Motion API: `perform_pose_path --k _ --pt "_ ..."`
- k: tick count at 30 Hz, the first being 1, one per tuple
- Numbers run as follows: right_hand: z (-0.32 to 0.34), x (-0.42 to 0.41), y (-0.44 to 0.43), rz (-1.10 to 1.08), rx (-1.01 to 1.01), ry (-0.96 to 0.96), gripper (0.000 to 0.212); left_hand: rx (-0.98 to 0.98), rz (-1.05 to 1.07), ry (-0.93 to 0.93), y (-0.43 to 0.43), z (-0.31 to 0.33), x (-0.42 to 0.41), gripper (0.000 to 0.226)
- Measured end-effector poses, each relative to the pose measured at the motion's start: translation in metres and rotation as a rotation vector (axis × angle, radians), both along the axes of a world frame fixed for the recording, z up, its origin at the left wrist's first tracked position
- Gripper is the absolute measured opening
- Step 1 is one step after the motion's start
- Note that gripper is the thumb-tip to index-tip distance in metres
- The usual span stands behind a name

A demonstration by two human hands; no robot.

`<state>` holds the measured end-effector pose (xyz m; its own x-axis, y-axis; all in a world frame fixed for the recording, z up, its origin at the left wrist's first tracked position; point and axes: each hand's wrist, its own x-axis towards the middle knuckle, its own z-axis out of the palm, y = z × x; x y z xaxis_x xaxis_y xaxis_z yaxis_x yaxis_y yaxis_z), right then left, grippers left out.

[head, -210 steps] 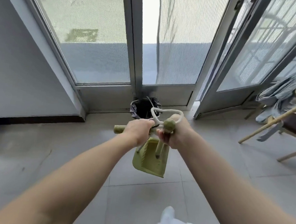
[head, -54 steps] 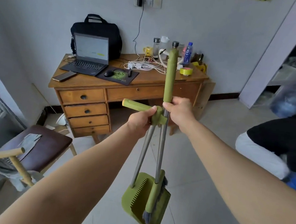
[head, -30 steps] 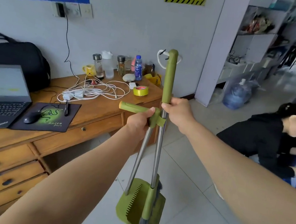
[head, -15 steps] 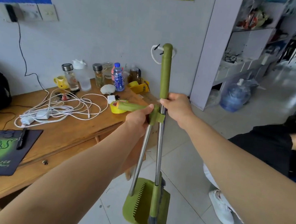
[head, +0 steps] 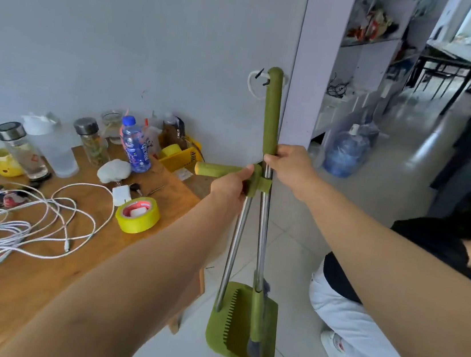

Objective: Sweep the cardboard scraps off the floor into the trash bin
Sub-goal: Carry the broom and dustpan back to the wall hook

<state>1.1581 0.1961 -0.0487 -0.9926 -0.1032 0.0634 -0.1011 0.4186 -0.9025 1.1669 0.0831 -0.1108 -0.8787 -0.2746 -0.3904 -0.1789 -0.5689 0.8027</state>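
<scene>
The view is swinging right again: the wooden desk (head: 38,257) that sat ahead a moment ago is sliding off beside the left hand (head: 232,185), and open floor (head: 304,241) is showing beyond the right hand (head: 291,167). A crouching person (head: 358,329) is appearing under the right forearm. Both hands are staying closed — left around the dustpan (head: 243,326) handle, right around the broom (head: 272,114) pole, the two clipped together below them. No scraps or bin showing; the person is probably still carrying the tools over.
</scene>
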Motion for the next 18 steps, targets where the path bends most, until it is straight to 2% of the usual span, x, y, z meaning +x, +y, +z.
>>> perform_pose_path --k 10,15,18 --pt "0.006 -0.160 -0.003 -0.059 -0.022 0.010 0.025 0.011 -0.082 0.008 -0.004 0.011 -0.164 0.039" --pt "0.005 -0.241 0.005 -0.032 -0.037 0.011 0.025 -0.009 -0.077 0.020 0.005 0.014 -0.244 0.026" --pt "0.008 -0.292 0.017 -0.030 -0.072 -0.004 0.025 -0.032 -0.045 -0.005 0.015 0.018 -0.292 0.032"
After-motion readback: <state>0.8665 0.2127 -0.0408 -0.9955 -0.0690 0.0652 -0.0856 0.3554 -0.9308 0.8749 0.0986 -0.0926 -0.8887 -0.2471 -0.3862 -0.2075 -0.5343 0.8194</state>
